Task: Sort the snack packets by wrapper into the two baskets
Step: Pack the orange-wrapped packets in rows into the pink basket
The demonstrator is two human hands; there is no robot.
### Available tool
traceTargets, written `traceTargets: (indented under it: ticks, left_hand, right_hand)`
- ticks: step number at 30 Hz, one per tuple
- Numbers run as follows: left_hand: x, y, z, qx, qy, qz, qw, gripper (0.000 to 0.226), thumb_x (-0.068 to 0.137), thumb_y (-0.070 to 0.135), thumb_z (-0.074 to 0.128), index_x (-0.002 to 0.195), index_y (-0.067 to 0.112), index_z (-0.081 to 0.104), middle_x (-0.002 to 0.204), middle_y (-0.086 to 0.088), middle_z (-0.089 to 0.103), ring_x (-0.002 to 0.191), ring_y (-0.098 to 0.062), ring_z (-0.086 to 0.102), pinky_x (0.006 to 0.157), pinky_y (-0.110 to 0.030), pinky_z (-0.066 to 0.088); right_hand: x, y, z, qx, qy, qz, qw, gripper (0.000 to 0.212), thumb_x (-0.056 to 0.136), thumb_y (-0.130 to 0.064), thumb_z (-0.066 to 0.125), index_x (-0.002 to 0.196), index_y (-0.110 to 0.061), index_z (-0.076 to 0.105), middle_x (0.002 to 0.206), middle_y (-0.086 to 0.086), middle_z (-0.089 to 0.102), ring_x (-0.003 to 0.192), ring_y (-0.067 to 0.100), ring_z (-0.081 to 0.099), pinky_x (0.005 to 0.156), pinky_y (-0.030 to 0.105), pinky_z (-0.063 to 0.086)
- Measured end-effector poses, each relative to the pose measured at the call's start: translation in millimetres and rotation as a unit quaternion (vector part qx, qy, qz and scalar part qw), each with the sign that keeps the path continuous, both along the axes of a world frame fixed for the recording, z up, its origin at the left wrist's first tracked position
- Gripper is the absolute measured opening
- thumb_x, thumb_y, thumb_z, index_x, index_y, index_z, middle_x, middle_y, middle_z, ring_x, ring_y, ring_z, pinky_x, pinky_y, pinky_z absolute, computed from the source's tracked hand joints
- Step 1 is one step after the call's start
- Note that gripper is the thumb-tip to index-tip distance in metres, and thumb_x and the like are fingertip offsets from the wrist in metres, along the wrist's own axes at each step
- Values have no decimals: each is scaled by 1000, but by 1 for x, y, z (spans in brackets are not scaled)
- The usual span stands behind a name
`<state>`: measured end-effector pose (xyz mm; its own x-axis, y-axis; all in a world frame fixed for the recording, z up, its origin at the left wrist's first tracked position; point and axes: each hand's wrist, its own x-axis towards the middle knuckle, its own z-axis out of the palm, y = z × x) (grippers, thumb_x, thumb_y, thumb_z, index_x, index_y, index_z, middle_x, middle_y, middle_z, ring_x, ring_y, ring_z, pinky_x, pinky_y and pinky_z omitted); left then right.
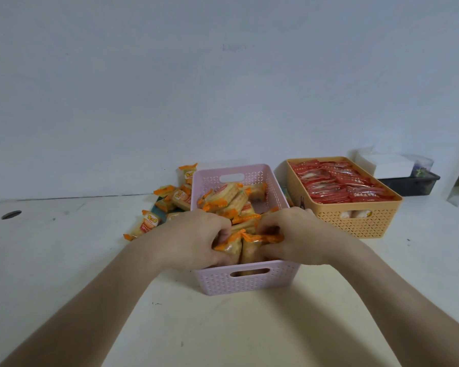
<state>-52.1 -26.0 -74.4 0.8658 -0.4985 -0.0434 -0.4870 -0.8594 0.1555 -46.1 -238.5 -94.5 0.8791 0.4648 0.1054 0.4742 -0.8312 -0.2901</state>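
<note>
Midway through the placing step, by the look of it: standing orange-and-yellow crinkled plastic snack packets (229, 249) on edge at the near end of the pale pink perforated plastic basket (249, 283). Gripping one packet with the left hand (196, 234), fingers curled round it; gripping its neighbour with the right hand (294, 234) in the same way. Holding both low inside the basket, just behind its front wall, knuckles near each other and the two packets touching side by side.

Next, most likely: letting go cleanly so the upright packets do not topple, lifting clear of the rim, then reaching left for the loose packets (149, 223) of the same wrapper, scattered on the white counter (223, 327) just beside and behind the pink basket's left wall. Calls for care not to nudge the basket sideways.

Seemingly little left to do at the orange perforated plastic basket (355, 221) to the right, filled with rows of red-wrapped packets (337, 185), apart from both hands.
</note>
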Motion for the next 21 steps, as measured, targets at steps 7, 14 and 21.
traceTargets:
  ticks: [7, 14, 21]
  left_hand:
    - [0, 6, 10, 19, 68, -1, 997, 36, 87, 21, 53, 117, 38, 63, 103, 17, 65, 95, -6, 59, 83, -34, 54]
    - [-6, 0, 5, -5, 87, -39, 995, 41, 88, 67, 42, 115, 41, 58, 96, 20, 62, 92, -2, 57, 84, -28, 48]
    - [-21, -1, -20, -67, -30, -91, 993, 37, 91, 67, 34, 80, 39, 56, 67, 17, 58, 67, 0, 54, 60, -24, 43]
  right_hand:
    - [-1, -3, 8, 55, 80, 53, 994, 36, 75, -64, 63, 97, -35, 70, 97, -16, 69, 94, 4, 61, 88, 37, 48]
    - [-4, -3, 11, 125, 136, 91, 979, 31, 85, -54, 60, 102, -33, 74, 97, -13, 72, 92, 4, 65, 87, 35, 53]
    - [-19, 5, 19, -91, -93, 6, 992, 25, 97, -52, 37, 105, -36, 55, 91, -16, 65, 95, 12, 60, 103, 46, 27]
